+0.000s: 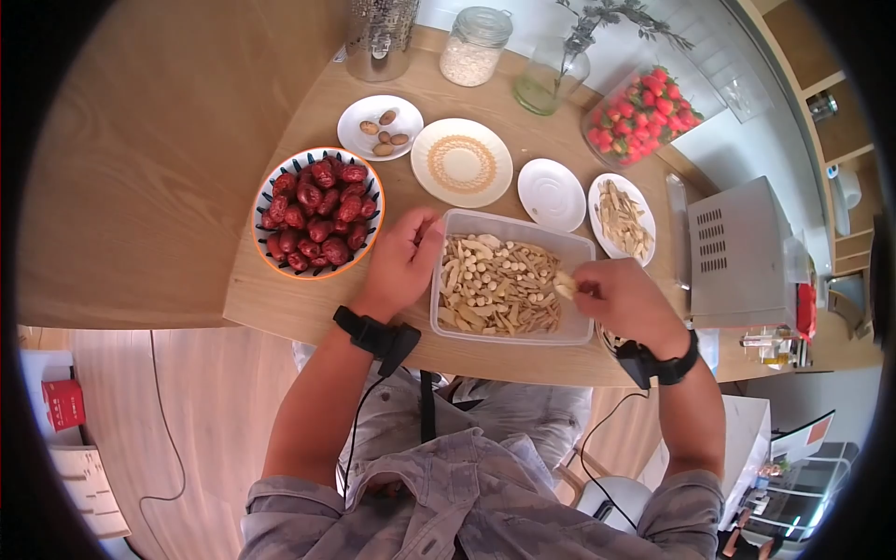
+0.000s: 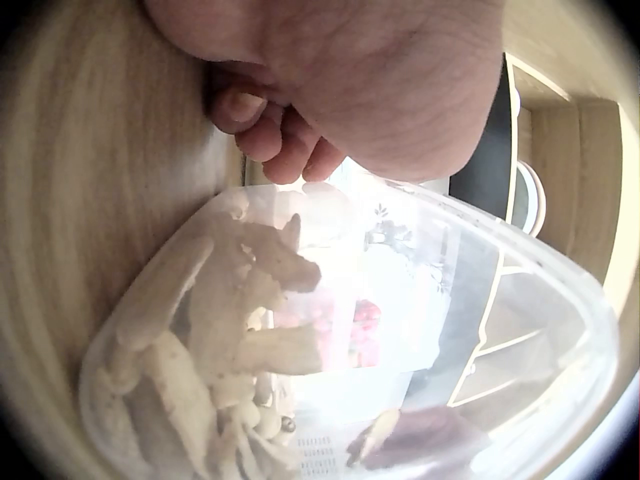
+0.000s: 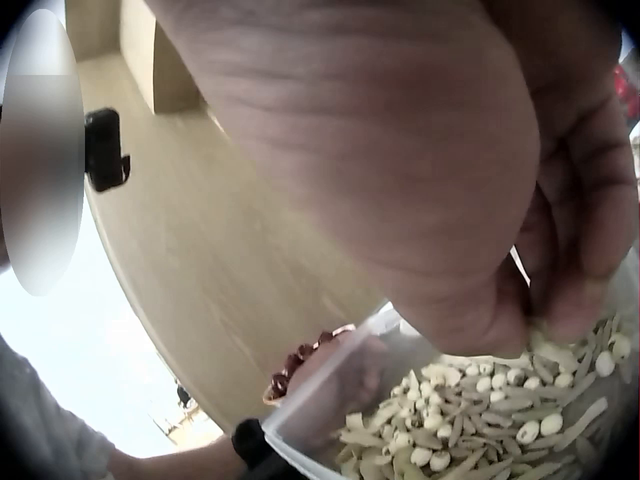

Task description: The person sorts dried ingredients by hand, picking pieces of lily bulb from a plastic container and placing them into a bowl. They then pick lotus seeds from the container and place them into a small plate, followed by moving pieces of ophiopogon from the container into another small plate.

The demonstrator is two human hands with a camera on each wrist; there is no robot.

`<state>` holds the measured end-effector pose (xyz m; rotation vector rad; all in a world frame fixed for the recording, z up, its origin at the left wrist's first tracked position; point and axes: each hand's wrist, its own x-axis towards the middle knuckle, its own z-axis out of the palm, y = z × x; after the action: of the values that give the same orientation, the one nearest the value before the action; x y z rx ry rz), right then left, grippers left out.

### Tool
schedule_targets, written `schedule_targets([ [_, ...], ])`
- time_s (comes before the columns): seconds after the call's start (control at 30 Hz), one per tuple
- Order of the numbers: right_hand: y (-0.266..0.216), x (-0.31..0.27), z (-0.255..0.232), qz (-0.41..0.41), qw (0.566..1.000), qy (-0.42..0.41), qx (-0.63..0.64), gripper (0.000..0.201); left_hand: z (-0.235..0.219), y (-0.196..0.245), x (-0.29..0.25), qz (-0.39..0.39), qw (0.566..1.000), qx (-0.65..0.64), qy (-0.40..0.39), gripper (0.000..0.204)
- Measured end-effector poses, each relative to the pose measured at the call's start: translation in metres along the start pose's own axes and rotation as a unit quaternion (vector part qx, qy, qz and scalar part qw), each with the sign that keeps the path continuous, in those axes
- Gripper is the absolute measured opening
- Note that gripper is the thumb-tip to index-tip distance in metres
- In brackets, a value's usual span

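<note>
A clear plastic box holds pale dried slices and round whitish seeds. My right hand is over its right side, thumb and fingers pinching a pale slice; in the right wrist view the fingertips are just above the contents. At the box's left edge is my left hand, fingers loosely curled with nothing visible in them; whether it touches the wall is unclear. In the left wrist view the left hand lies beside the clear wall.
A bowl of red dates stands left. Behind the box are a plate of brown nuts, a patterned plate, a white saucer and a plate of slices. Farther back stand jars, a vase and a strawberry container.
</note>
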<state>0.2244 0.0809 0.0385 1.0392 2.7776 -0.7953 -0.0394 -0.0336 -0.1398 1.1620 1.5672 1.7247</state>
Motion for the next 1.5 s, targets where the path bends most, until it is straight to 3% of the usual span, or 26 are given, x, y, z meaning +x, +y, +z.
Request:
schedule_targets([
  [0.1,0.009,-0.020,-0.022,0.080,0.997,0.010,0.007,0.016,-0.001,0.000,0.000,0.003,1.000,0.015,-0.001,0.025],
  [0.23,0.057,-0.052,-0.030,0.124,0.988,-0.023,-0.092,0.016,0.000,-0.002,0.000,0.001,1.000,0.006,-0.002,0.024],
  [0.33,0.069,-0.066,-0.022,0.114,0.984,0.049,-0.131,0.013,0.000,-0.003,0.000,0.000,1.000,0.009,-0.002,0.023],
  [0.43,0.052,-0.048,-0.012,0.053,0.981,0.149,-0.113,0.008,0.001,-0.002,0.000,-0.002,1.000,0.002,-0.001,0.023],
  [0.53,0.030,-0.020,0.004,-0.133,0.974,0.100,-0.153,0.006,0.001,0.000,0.000,-0.001,1.000,-0.001,0.000,0.022],
  [0.63,0.024,0.013,0.031,-0.245,0.926,0.027,-0.284,0.007,0.001,-0.005,-0.001,-0.005,1.000,-0.003,0.000,0.023],
  [0.83,0.032,0.040,0.056,-0.206,0.899,-0.058,-0.382,0.010,-0.001,-0.005,0.001,-0.012,1.000,-0.002,-0.006,0.023],
  [1.03,0.026,0.031,0.034,-0.219,0.926,-0.065,-0.302,0.008,-0.001,-0.006,0.001,-0.010,1.000,-0.011,-0.010,0.023],
  [1.13,0.014,0.011,0.005,-0.168,0.967,-0.019,-0.191,0.010,-0.002,-0.002,-0.001,-0.011,1.000,-0.013,-0.011,0.023],
  [1.23,0.022,-0.020,-0.018,-0.089,0.972,0.069,-0.204,0.007,-0.001,0.001,0.000,-0.006,1.000,0.009,-0.006,0.023],
  [1.33,0.050,-0.049,-0.028,-0.003,0.964,0.093,-0.248,0.006,0.000,0.001,-0.001,0.000,1.000,0.018,-0.002,0.023],
  [1.43,0.070,-0.063,-0.026,0.043,0.946,0.066,-0.315,0.005,0.000,0.002,0.000,-0.007,1.000,-0.005,-0.001,0.022],
  [1.5,0.054,-0.058,-0.019,0.016,0.963,0.131,-0.234,0.005,0.001,0.002,-0.001,-0.008,1.000,-0.020,-0.002,0.022],
])
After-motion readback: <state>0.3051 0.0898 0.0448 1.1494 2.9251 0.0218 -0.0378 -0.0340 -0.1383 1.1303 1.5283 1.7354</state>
